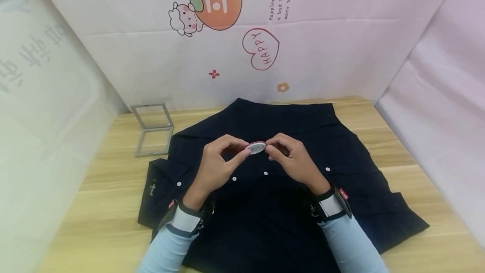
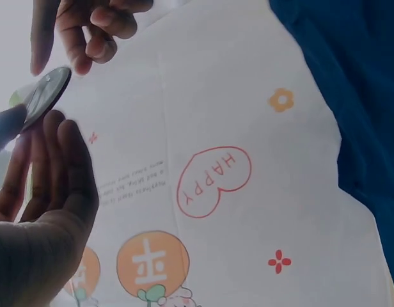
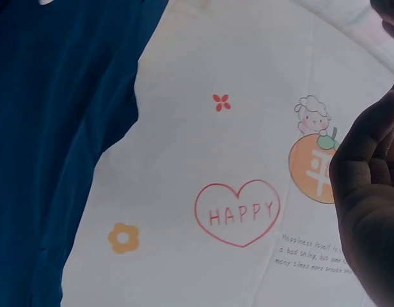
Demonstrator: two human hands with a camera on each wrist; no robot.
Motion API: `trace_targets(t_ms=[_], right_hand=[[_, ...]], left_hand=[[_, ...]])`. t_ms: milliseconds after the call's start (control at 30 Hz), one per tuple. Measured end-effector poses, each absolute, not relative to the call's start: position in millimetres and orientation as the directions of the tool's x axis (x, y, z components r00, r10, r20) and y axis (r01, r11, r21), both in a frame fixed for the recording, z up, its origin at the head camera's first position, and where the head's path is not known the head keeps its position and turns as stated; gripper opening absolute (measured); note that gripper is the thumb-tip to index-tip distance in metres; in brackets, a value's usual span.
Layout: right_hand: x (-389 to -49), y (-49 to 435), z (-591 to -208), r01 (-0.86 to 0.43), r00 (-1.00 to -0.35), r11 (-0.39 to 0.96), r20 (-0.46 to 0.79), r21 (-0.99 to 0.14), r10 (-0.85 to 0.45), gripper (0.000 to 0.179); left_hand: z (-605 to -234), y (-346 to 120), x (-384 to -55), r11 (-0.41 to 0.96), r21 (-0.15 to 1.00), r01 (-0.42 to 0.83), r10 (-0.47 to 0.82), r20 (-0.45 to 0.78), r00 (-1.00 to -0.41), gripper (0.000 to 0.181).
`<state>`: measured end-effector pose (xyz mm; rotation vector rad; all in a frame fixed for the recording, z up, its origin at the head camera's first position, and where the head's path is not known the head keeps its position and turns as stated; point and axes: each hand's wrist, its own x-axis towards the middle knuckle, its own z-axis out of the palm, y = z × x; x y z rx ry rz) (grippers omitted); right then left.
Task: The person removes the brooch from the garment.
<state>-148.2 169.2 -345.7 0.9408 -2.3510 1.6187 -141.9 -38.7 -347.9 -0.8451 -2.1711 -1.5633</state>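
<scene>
Above the dark shirt, both hands hold a round button badge (image 1: 256, 148) with a red rim, its silvery back facing up toward the head camera. My left hand (image 1: 219, 161) pinches the badge's left edge between thumb and fingers. At the opposite edge, the thumb and index finger of my right hand (image 1: 293, 161) grip it. The left wrist view shows the badge (image 2: 48, 96) nearly edge-on, a thin line like a pin across its back. In the right wrist view, part of the right hand (image 3: 376, 185) shows; the badge is out of sight there.
The dark navy shirt (image 1: 257, 222) with white buttons lies spread over the wooden table (image 1: 98, 205). An open hinged case (image 1: 154, 129) with clear panels and a grey frame stands at the back left. Printed white cloth (image 1: 322, 54) hangs behind.
</scene>
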Motion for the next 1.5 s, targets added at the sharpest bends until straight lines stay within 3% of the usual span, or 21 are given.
trace_targets(t_ms=[233,567,900,1500], right_hand=[[-148,175,-353,-0.502,-0.822,0.231,0.377,-0.833,-0.427,0.015],[-147,172,-355,-0.442,-0.842,0.214,0.320,-0.871,-0.435,0.019],[-150,168,-352,-0.377,-0.860,0.209,0.257,-0.902,-0.441,0.023],[-150,163,-349,-0.328,-0.869,0.208,0.208,-0.922,-0.449,0.027]], left_hand=[[-364,-44,-143,0.288,0.601,0.745,0.235,0.710,-0.664,0.012],[-370,-41,-142,0.317,0.493,0.810,0.263,0.775,-0.574,0.012],[-371,-41,-143,0.384,0.302,0.872,0.320,0.843,-0.433,0.012],[-370,-42,-144,0.454,0.098,0.886,0.391,0.871,-0.297,0.012]])
